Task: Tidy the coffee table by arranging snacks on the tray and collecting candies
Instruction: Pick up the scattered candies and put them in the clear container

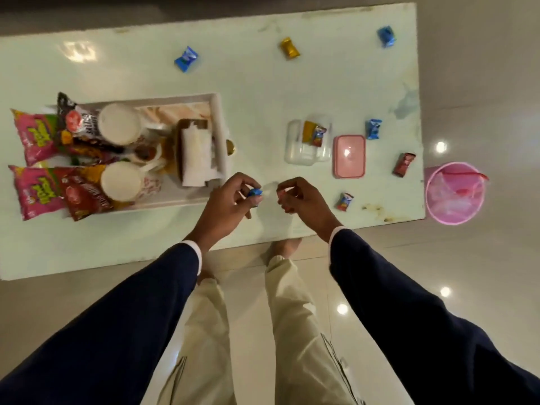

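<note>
Blue candy (254, 193) is pinched in the left hand (230, 200); right hand (304, 200) is curled, contents unclear. Clear container (295, 153) at 1 o'clock sits open, probably for collection.

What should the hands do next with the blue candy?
Probably carry the blue candy, pinched in the left hand, over to the open clear box and drop it in. That box already holds two candies, and its pink lid lies beside it.
</note>
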Demonstrator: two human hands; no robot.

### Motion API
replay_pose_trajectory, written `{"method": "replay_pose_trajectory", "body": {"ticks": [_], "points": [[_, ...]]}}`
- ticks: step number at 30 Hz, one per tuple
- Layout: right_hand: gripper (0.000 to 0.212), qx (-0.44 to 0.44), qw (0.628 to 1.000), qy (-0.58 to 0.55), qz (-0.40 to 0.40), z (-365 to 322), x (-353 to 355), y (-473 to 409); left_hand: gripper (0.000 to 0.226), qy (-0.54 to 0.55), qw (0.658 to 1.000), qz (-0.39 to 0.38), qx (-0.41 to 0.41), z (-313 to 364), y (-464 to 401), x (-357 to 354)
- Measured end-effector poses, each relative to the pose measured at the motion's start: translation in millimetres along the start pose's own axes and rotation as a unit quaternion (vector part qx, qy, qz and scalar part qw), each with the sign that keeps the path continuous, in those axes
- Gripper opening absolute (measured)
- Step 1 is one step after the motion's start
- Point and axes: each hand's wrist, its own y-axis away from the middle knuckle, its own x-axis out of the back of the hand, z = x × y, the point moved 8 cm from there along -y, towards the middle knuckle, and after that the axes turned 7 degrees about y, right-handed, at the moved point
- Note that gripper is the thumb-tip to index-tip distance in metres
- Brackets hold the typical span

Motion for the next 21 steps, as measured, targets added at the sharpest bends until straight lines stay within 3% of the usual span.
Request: {"method": "replay_pose_trajectory", "body": {"ticks": [4, 7, 14, 18, 21], "points": [[0.014, 0.027, 0.988, -0.068, 0.137, -13.5, 78.2, -6.2, 0.021, -0.026, 1.0, 0.006, 0.008, 42.4, -53.9, -51.7], [0.019, 0.014, 0.979, -0.062, 0.194, -20.8, 113.6, -21.7, 0.025, -0.044, 0.997, 0.045, 0.033, 62.0, -91.7, -76.3], [0.021, 0.043, 0.978, 0.004, 0.203, -36.2, 131.0, -42.8, 0.042, -0.151, 0.985, 0.067, 0.046, 84.3, -127.7, -94.9], [0.007, 0.04, 0.975, 0.042, 0.212, -34.7, 141.7, -39.3, 0.027, -0.205, 0.975, 0.089, 0.009, 83.1, -120.1, -74.0], [0.01, 0.061, 0.977, 0.041, 0.202, -47.6, 150.2, -48.1, 0.021, -0.225, 0.968, 0.11, -0.019, 82.3, -121.0, -39.2]]}}
